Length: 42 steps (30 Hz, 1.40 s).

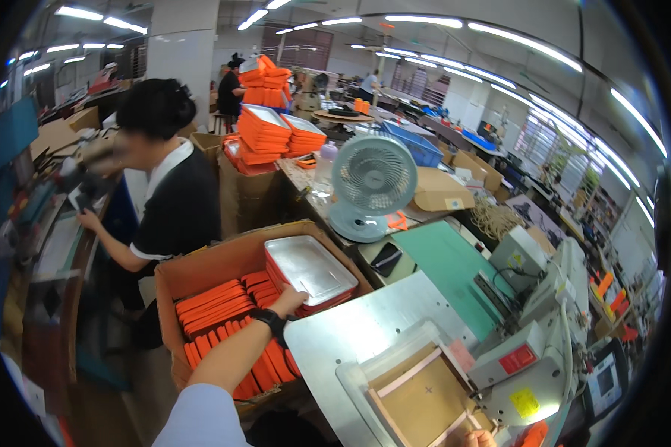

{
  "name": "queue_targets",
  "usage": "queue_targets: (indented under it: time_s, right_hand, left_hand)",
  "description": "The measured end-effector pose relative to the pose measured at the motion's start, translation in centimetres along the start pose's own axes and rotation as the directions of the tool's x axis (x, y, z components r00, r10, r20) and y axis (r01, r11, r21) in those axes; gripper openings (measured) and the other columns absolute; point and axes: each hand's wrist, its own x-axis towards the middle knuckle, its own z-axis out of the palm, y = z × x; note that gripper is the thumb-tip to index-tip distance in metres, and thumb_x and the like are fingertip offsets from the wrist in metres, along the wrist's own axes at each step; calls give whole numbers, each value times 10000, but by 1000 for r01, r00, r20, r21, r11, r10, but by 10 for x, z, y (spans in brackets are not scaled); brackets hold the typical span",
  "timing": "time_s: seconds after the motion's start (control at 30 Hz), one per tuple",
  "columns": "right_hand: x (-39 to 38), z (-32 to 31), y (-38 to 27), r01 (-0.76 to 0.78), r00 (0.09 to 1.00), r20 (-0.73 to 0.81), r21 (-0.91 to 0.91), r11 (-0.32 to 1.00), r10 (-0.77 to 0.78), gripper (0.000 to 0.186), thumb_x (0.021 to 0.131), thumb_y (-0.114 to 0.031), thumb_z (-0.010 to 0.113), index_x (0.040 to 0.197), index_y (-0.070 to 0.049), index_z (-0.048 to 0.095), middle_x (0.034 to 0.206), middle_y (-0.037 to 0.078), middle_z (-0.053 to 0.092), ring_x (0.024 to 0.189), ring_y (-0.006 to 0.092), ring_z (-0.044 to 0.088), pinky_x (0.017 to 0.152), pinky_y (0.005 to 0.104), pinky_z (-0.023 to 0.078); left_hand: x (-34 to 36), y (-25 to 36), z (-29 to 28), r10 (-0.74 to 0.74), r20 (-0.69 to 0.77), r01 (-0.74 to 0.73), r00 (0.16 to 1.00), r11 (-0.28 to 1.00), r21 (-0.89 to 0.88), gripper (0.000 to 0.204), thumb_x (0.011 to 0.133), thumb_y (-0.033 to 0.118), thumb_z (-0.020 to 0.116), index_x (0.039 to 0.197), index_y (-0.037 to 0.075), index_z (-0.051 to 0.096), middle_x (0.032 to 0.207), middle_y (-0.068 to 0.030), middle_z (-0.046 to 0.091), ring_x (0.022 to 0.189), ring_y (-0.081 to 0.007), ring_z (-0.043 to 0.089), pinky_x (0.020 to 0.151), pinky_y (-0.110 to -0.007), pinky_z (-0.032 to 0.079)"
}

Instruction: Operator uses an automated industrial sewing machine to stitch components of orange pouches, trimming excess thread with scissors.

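Note:
My left hand [287, 302], with a dark watch on the wrist, reaches into a cardboard box [173, 335]. Its fingers close on the near edge of a shallow silver tray [313, 268], which lies on top of a stack of red-orange pieces. More flat orange pieces [212, 307] stand packed in rows in the same box. At the lower edge of the view, only the curled fingers of my right hand [481, 439] show, beside a pale wooden frame [417, 372] on the machine's metal table [373, 320]. What those fingers hold, if anything, is hidden.
A grey machine [525, 365] with a control panel [608, 380] stands at the right. Beyond the table are a green mat [447, 261], a phone [385, 258] and a fan [373, 182]. A co-worker [175, 179] sits close at the left. Orange stacks [265, 134] rise behind the box.

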Motion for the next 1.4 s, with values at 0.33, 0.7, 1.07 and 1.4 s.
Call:
queue_targets:
  time_s: [0.33, 0.7, 1.07, 1.4]
  right_hand:
    - [-6, 24, -14, 233, 971, 98, -218, 948, -216, 154, 891, -41, 673, 1012, -37, 578, 874, 58, 567, 699, 153, 540, 565, 257, 430]
    - [13, 8, 19, 756, 654, 506, -455, 470, -562, 176, 887, -44, 675, 1037, -36, 582, 904, 77, 575, 765, 200, 572, 629, 298, 464]
    - [0, 32, -12, 743, 665, 403, -444, 501, -629, 68, 845, -84, 693, 881, -29, 676, 746, 83, 648, 690, 253, 638, 627, 336, 495]
    - [-72, -14, -22, 593, 796, 442, -703, 392, -413, 338, 805, -132, 721, 1127, -62, 646, 1077, 113, 653, 986, 283, 627, 812, 376, 514]
  left_hand:
    - [3, -45, 2, 151, -241, -177, 959, 980, -90, 930, 798, 129, 632, 1449, -166, 37, 1422, -314, 349, 1346, -361, 353, 1132, -339, 280]
    - [-165, 223, -76, 199, 64, -132, 978, 827, -546, 508, 961, 205, 584, 1424, 51, 443, 1294, -117, 570, 1155, -228, 544, 954, -440, 455]
    - [-331, 230, 145, 184, 973, -676, -138, 700, -229, 656, 896, 91, 558, 1503, 54, 311, 1062, -260, 637, 915, -367, 658, 794, -428, 509]
    - [-297, 193, 221, -376, 920, -342, -114, 884, 319, 228, 998, 160, 507, 969, -4, 663, 798, -111, 670, 683, -206, 676, 616, -317, 560]
